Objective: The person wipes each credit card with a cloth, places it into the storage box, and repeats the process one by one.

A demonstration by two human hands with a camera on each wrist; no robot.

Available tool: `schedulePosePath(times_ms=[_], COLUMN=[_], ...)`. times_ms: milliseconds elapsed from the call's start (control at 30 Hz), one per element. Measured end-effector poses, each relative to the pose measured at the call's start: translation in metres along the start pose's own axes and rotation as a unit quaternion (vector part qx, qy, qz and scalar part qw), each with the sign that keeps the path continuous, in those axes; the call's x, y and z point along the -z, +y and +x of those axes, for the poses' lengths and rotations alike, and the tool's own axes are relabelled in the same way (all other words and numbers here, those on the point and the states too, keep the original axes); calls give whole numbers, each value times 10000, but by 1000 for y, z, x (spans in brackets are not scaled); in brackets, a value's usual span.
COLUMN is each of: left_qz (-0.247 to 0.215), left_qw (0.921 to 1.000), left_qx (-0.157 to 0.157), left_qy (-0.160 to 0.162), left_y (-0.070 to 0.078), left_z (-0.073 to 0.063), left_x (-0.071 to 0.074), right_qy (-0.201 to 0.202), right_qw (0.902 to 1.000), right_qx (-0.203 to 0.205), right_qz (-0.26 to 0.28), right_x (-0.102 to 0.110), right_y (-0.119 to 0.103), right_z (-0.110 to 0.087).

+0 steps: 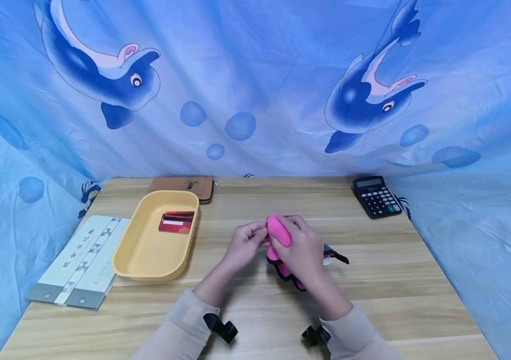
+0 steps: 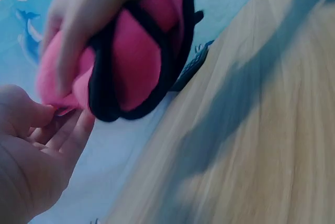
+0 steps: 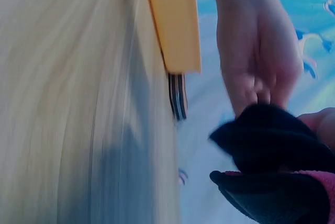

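Note:
A soft pink fabric item (image 1: 279,231) with black edging is held up over the middle of the table; folds hide its exact kind. My right hand (image 1: 302,250) grips it from above, fingers curled round it, as the left wrist view also shows. From the left, thumb and fingers of my left hand (image 1: 245,245) pinch its near edge. Black-trimmed pink panels (image 2: 138,59) hang below the right hand in the left wrist view. The right wrist view shows its dark side (image 3: 272,135) close up, partly blurred. A dark strap (image 1: 340,257) sticks out to the right.
On the left stands a yellow basin (image 1: 147,250) with red and dark cards (image 1: 176,223) inside. Behind it lies a brown wallet (image 1: 201,187). Grey-and-white booklets (image 1: 80,260) lie left of the basin. A black calculator (image 1: 376,196) sits at the back right. A dolphin-print curtain (image 1: 282,100) surrounds the table.

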State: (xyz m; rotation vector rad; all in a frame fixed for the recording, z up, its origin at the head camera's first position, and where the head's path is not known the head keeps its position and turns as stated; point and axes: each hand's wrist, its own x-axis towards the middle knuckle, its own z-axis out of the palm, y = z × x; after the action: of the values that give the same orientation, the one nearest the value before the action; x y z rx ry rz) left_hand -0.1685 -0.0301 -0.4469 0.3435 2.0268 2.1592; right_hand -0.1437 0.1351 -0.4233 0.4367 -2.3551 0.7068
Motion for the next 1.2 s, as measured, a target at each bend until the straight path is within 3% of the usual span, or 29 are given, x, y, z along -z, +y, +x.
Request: schedulePosePath(times_ms=[233,533,700,867,1067,1200], left_qz=[598,-267,-390,-144,458,525], left_qw=[9980,9990,9983,9994,9987,9985], left_qx=[42,43,110,36,-76,-136], left_qy=[201,344,420,314,214,123], left_y=[0,4,4,3,4,4], left_z=[-3,-3,-3,-3,-5,-7], left_x=[-3,7,8,2,-5,-4], right_qy=[-7,61,43,8,33,147], right_qw=[9998,9991,9989,9996,9986,9981], right_qx=[75,-401,-419,-269,-7,132], right_qz=[188,-135,-196,-65,529,584], right_x=[-3,10,13,8,6,5], right_y=[-10,17,23,14,-8,-15], right_z=[-2,0,-1,0,1,1])
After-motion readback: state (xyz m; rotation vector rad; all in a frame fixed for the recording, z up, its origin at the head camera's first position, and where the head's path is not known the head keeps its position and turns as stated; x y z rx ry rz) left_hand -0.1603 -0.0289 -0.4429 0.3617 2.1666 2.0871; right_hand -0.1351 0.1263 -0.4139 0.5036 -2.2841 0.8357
